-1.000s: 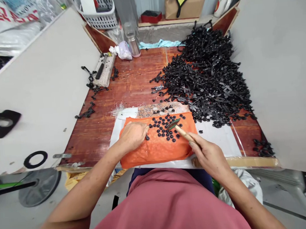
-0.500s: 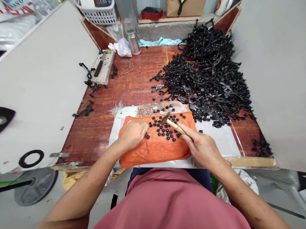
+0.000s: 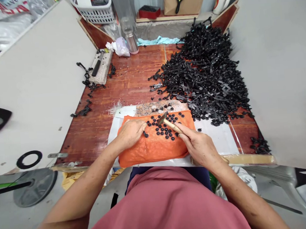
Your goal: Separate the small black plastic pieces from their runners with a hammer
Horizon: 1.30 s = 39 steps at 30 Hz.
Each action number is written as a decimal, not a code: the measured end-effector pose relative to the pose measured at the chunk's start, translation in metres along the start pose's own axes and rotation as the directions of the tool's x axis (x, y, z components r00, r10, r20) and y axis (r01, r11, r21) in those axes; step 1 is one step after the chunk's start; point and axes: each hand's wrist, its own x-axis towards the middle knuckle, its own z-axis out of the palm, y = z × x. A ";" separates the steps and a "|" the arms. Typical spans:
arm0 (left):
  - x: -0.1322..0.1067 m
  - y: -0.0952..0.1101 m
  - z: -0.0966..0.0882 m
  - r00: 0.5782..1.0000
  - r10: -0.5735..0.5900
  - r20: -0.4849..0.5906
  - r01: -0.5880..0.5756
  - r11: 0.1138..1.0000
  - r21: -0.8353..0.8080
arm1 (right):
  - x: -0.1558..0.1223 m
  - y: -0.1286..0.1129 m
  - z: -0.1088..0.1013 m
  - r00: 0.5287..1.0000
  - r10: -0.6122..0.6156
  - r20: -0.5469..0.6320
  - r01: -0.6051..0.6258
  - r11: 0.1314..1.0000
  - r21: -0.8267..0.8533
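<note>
My right hand (image 3: 201, 146) is wrapped around the wooden handle of a small hammer (image 3: 172, 126). The hammer's dark head points up and left, over the black pieces. Lying on the orange cloth (image 3: 160, 150) are many small round black pieces (image 3: 167, 137), each like a disc with a raised middle. At the left part of the cloth, my left hand (image 3: 130, 132) has its fingers closed in a pinch. A small black round-ended piece (image 3: 146, 134) shows just below its fingertips and appears held. The fingers hide most of this piece.
A large heap of black strap-like parts (image 3: 208, 75) covers the table's right side. Behind the cloth lies a speckled stone slab (image 3: 152, 108). Another hammer (image 3: 97, 66) rests on a stone block at the left. A steel bottle (image 3: 131, 42) and a basket (image 3: 96, 12) stand behind.
The whole view has shifted slightly. Relative to the cloth, the hammer head sits a little further left. My left hand stays in nearly the same place, with the black piece at its fingertips.
</note>
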 end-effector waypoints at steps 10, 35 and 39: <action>-0.001 0.006 0.000 0.998 -0.038 0.042 0.034 0.997 0.074 | -0.001 0.000 0.000 1.000 -0.001 0.010 0.001 1.000 0.002; 0.001 0.000 0.004 1.000 0.008 0.003 -0.009 0.998 0.069 | 0.024 -0.034 0.004 0.992 -0.124 0.015 0.122 0.944 -0.308; 0.001 0.001 0.004 0.999 -0.006 0.045 0.001 0.995 0.100 | 0.025 -0.038 0.005 0.988 -0.124 0.094 0.151 0.908 -0.391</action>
